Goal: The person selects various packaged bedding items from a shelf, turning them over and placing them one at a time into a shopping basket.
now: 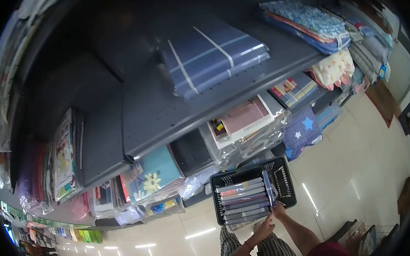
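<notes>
A black plastic basket [284,177] sits low in front of me, below the shelf edge. Inside it, several flat packets of folded fabric [243,197] in clear wrap stand in a row. Along the right end of that row, a narrow dark blue-and-white packet [269,188] lies crosswise. My right hand [278,211] is closed on the near end of this packet, at the basket's near rim. Just left of it and lower, my left hand [264,229] has a finger stretched toward the same end; its other fingers are partly hidden, and it holds nothing visible.
A blue striped wrapped fabric set [217,58] lies on the dark metal shelf [157,124] above the basket. Folded textiles [309,23] are stacked to the right. Lower shelves hold packaged bedding [242,120] and a teal flowered pack [153,176]. Pale floor tiles [332,176] surround the basket.
</notes>
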`<action>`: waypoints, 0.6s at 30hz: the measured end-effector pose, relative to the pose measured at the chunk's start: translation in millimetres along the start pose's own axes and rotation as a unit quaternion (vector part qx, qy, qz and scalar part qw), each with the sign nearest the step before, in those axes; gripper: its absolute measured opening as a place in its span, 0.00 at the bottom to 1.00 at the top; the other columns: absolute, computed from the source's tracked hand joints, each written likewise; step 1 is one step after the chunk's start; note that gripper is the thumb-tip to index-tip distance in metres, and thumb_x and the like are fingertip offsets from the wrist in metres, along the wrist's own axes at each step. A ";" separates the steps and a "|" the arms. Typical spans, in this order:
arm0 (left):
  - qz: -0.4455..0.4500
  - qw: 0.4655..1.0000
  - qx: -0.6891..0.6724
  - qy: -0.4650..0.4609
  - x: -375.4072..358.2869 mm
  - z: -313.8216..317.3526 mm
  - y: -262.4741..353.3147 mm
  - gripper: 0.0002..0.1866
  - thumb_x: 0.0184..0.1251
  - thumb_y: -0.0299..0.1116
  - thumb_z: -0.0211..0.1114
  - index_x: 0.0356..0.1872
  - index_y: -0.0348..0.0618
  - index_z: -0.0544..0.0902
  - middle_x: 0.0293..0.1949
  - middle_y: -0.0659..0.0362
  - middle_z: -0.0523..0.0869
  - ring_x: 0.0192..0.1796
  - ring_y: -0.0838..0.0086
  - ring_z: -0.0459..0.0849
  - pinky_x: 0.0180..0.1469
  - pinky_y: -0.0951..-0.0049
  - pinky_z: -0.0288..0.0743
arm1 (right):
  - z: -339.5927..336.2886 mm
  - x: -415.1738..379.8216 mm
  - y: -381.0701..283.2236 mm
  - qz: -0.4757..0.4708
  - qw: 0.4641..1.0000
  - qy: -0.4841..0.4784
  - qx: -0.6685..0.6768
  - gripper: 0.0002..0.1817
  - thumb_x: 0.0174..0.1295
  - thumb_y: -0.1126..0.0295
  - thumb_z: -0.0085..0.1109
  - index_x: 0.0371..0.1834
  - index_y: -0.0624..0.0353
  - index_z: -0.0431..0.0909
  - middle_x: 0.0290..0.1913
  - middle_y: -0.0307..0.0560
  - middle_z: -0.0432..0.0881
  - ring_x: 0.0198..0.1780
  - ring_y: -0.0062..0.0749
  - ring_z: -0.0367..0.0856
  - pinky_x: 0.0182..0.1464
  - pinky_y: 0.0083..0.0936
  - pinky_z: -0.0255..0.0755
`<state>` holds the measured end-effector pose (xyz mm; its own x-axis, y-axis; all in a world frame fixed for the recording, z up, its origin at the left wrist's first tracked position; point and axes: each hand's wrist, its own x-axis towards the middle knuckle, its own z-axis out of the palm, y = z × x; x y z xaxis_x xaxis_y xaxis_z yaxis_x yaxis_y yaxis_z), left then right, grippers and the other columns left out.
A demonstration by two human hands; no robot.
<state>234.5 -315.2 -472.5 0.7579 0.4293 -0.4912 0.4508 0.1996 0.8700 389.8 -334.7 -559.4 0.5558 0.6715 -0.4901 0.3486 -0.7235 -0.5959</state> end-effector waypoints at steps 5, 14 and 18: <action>0.154 0.987 0.031 0.041 -36.3 -87.0 75.1 0.22 0.72 0.28 0.54 0.65 0.39 0.65 0.59 0.46 0.77 0.57 0.62 0.81 0.58 0.65 0.74 | -38.9 -43.2 -16.4 -0.084 0.984 0.043 0.154 0.15 0.59 0.67 0.59 0.48 0.60 0.75 0.40 0.57 0.82 0.47 0.54 0.81 0.51 0.41 0.74; 0.464 0.811 0.172 0.313 -91.7 -285.4 371.6 0.09 0.66 0.23 0.56 0.45 0.40 0.80 0.42 0.51 0.84 0.44 0.56 0.83 0.50 0.63 0.75 | -254.2 -45.7 -344.0 -0.422 0.825 0.351 0.132 0.11 0.63 0.79 0.54 0.48 0.64 0.77 0.49 0.51 0.80 0.53 0.39 0.78 0.58 0.31 0.69; 0.514 0.727 0.259 0.373 -68.1 -330.9 443.6 0.17 0.63 0.23 0.57 0.54 0.40 0.76 0.55 0.48 0.77 0.57 0.53 0.75 0.59 0.59 0.69 | -315.9 -33.9 -476.4 -0.482 0.772 0.404 0.086 0.24 0.56 0.75 0.60 0.58 0.58 0.73 0.62 0.61 0.70 0.68 0.55 0.64 0.68 0.38 0.60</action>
<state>226.8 35.6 -39.2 0.4397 0.5135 0.7368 0.0905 -0.8416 0.5325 443.3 -63.4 -57.9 0.4140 0.5148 0.7507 0.8278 0.1301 -0.5458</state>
